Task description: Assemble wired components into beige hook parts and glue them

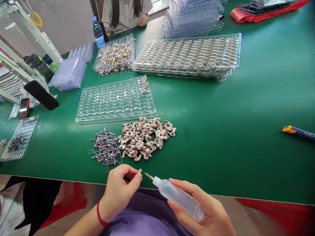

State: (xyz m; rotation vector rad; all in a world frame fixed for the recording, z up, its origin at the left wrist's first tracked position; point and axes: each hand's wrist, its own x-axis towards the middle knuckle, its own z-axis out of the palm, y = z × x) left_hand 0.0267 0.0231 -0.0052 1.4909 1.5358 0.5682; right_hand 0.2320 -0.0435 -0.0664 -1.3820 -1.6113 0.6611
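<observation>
My left hand (124, 183), with a red cord at the wrist, pinches a small pale cylindrical part (140, 170) between thumb and fingertips; most of it is hidden. In my right hand (204, 209) is a translucent squeeze bottle (180, 198) with a white cap and a thin needle tip. The tip points left and comes close to the small part; whether they touch, I cannot tell. Beyond my hands lie a heap of beige earbud shells (145, 137) and a pile of small wired components (106, 147).
A clear compartment tray (113, 101) holds a few shells at its far right corner. Behind stand filled stacked trays (187, 55), a tray of mixed parts (114, 55) and a water bottle (98, 32). A blue-yellow tool (299, 132) lies right. Another person (125, 16) sits opposite.
</observation>
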